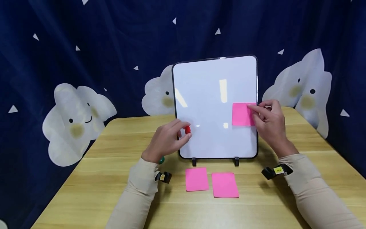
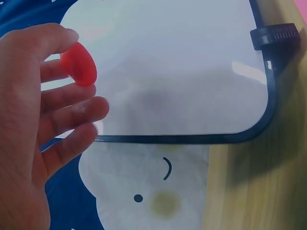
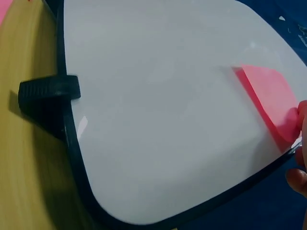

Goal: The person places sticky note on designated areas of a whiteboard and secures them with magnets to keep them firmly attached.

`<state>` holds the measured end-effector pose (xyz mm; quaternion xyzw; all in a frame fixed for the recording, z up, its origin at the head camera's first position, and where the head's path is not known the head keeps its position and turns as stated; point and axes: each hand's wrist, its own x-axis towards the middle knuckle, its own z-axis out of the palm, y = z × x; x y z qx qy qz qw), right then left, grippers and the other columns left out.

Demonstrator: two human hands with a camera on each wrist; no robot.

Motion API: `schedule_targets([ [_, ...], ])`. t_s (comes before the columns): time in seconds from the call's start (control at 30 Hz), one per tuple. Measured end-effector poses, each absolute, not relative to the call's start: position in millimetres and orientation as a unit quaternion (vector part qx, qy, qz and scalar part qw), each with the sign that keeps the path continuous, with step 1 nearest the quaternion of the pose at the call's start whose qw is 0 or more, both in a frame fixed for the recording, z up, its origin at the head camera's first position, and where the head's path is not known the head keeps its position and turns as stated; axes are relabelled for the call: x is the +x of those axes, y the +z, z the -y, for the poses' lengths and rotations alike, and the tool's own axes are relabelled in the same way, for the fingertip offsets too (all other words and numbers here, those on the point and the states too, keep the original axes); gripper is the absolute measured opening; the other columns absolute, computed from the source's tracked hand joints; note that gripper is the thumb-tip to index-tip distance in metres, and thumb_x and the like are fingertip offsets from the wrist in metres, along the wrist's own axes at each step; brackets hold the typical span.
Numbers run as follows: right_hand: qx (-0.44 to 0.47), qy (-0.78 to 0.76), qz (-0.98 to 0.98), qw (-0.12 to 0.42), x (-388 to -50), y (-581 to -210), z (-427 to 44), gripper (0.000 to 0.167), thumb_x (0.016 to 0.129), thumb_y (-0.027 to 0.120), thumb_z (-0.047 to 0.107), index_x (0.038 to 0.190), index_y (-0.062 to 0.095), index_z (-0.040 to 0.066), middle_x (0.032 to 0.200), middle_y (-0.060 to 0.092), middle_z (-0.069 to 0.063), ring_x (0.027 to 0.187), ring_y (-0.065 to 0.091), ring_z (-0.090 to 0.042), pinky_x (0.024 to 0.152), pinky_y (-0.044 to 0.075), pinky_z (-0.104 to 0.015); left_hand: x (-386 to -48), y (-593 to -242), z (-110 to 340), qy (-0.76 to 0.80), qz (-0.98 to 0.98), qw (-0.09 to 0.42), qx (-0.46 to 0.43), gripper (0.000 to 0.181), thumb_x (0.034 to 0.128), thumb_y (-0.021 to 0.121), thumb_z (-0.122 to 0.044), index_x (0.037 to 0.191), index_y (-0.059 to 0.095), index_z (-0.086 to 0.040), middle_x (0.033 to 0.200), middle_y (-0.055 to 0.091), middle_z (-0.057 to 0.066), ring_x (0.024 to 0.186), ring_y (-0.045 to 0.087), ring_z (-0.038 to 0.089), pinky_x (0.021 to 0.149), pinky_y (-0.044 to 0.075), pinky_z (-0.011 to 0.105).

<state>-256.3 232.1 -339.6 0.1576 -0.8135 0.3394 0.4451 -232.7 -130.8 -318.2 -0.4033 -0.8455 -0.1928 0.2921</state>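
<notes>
A small whiteboard (image 1: pixel 206 95) with a black frame stands upright on the table. My left hand (image 1: pixel 167 136) pinches a round red magnet (image 1: pixel 187 129) between thumb and fingertips, in front of the board's left edge. In the left wrist view, the other fingers curve loosely below the magnet (image 2: pixel 82 67). At the opposite edge, my right hand (image 1: pixel 270 125) pinches a pink sticky note (image 1: pixel 241 114) by its right side. The right wrist view shows that note (image 3: pixel 268 96) against the board's face, partly lifted from it; only a bit of the hand is visible there.
Two more pink sticky notes (image 1: pixel 197 179) (image 1: pixel 225 185) lie on the wooden table (image 1: pixel 114 178) in front of the board. Black feet (image 1: pixel 236 161) support its lower edge. A green round piece (image 1: pixel 161 160) is partly hidden by the left wrist. Behind hangs a dark blue curtain (image 1: pixel 114 28).
</notes>
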Motion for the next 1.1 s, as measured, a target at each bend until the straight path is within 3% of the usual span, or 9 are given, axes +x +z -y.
schedule_targets([
  [0.2,0.166,0.316,0.824,0.44,-255.4,-342.9,-236.1,0.029,0.089,0.07,0.001,0.117,0.075,0.006,0.109,0.052,-0.022,0.067,0.043,-0.013,0.058,0.032,-0.018,-236.6,-315.0,123.1,-0.194,0.838,0.298,-0.413,0.026,0.0914,0.072,-0.025,0.111,0.072,-0.008,0.089,0.065,0.0,0.066,0.057,0.009,0.053,0.044,0.022],
  [0.6,0.166,0.316,0.824,0.44,-253.8,-349.6,-238.5,0.032,0.091,0.067,0.001,0.122,0.073,0.008,0.108,0.053,-0.021,0.066,0.042,-0.013,0.057,0.032,-0.019,-244.2,-312.3,101.5,-0.186,0.828,0.314,-0.426,0.026,0.0911,0.074,-0.025,0.112,0.069,-0.01,0.105,0.068,-0.001,0.071,0.059,0.008,0.055,0.044,0.021],
  [1.1,0.184,0.318,0.816,0.446,-259.7,-352.2,-236.7,0.032,0.092,0.067,0.0,0.122,0.073,0.008,0.1,0.056,-0.017,0.068,0.042,-0.014,0.06,0.032,-0.024,-250.6,-307.4,76.5,-0.221,0.82,0.318,-0.422,0.029,0.0898,0.076,-0.023,0.114,0.07,-0.009,0.111,0.069,0.0,0.073,0.06,0.007,0.059,0.046,0.019],
])
